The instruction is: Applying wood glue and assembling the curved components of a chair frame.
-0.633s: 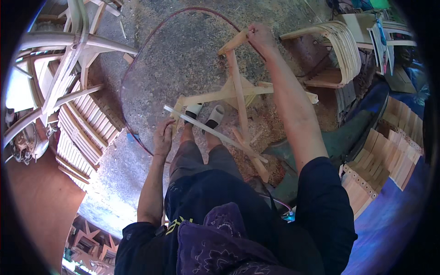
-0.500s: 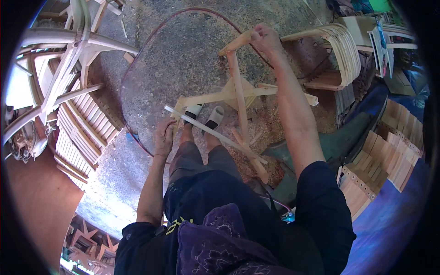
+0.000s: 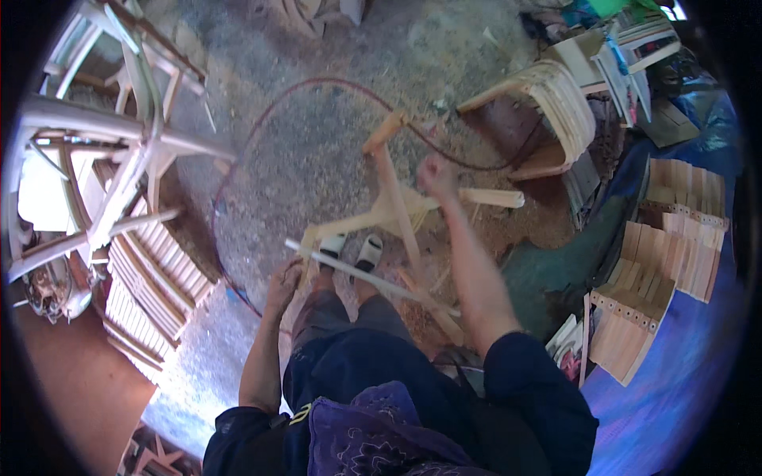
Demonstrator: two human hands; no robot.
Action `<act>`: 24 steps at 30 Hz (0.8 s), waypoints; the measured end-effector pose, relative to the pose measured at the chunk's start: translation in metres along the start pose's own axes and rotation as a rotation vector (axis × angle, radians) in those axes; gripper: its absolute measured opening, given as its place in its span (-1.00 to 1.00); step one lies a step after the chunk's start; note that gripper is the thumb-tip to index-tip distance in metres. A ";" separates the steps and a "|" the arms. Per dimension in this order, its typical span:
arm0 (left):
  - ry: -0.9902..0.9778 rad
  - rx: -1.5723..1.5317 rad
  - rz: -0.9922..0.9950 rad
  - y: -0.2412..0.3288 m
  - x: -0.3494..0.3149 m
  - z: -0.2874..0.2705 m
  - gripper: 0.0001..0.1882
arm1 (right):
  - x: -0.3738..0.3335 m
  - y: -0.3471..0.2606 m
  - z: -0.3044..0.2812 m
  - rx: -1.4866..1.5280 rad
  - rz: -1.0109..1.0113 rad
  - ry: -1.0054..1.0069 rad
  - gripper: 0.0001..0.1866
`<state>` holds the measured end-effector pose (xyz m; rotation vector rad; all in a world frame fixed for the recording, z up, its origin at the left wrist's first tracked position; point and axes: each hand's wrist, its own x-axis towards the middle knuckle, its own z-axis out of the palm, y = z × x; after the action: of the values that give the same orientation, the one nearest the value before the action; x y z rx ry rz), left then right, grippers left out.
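Observation:
A pale wooden furniture frame [image 3: 365, 218], made of joined bars, stands in front of me over the floor. My left hand [image 3: 284, 287] is closed around its near left corner. Across that corner runs a thin whitish strip [image 3: 373, 279], slanting down to the right. My right hand [image 3: 438, 176] is over the right side of the frame, below its raised end piece [image 3: 386, 132]. Motion smears its fingers, and whether it touches the wood cannot be made out.
A dark red hose [image 3: 262, 119] loops over the dusty floor. Stacked curved wooden parts [image 3: 567, 99] stand at the far right, wooden slatted pieces [image 3: 635, 305] nearer. To the left are larger wooden frames [image 3: 131, 135] and a pile of slats [image 3: 155, 278]. My feet [image 3: 368, 252] are beneath the frame.
My right hand has let go of the raised end piece and moved down toward me. My left hand keeps its hold on the frame. The whole view has shifted slightly.

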<state>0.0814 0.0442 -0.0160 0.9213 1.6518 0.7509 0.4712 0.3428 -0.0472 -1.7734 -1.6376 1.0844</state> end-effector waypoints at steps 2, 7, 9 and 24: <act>-0.122 -0.068 -0.161 0.008 0.014 -0.002 -0.67 | -0.086 0.044 0.000 -0.053 0.123 0.073 -0.80; -0.222 0.120 -0.268 -0.042 0.052 -0.024 -0.65 | -0.278 0.012 0.004 -0.010 0.718 -0.140 -0.80; -0.321 0.244 -0.306 -0.043 0.078 -0.017 -0.67 | -0.353 0.035 0.005 0.258 0.853 -0.107 -0.84; -0.795 0.507 -0.809 -0.015 0.136 0.029 -0.65 | -0.512 0.178 0.012 1.022 1.277 0.685 -0.63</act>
<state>0.0861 0.1548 -0.1017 0.6497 1.2998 -0.5576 0.5840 -0.1859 -0.0816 -1.9072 0.5914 1.1651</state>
